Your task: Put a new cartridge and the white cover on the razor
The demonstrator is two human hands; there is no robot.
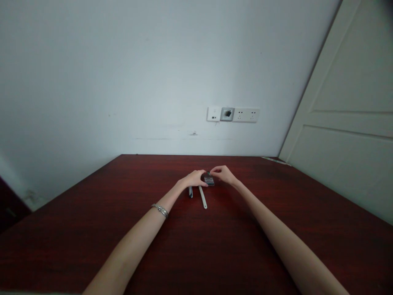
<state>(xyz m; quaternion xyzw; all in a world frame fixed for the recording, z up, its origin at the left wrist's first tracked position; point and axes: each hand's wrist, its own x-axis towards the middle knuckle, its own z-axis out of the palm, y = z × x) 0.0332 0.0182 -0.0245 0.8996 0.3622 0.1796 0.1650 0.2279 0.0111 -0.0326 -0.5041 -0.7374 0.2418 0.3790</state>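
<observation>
A small clear plastic case lies on the dark red table between my hands. My left hand curves round its left side, the thumb at its near corner and the fingers at the far side. At the case's far edge, my right hand pinches something small, dark and greenish, too tiny to name. Beneath and beside my left hand lie a white flat stick with a hole at its end and a dark, pale-edged narrow object. My left hand hides the far ends of both.
The dark red table reaches back to a pale wall. Wall sockets and a switch plate sit above it. A white panelled door stands at the right, and a thin strip lies at the back right edge.
</observation>
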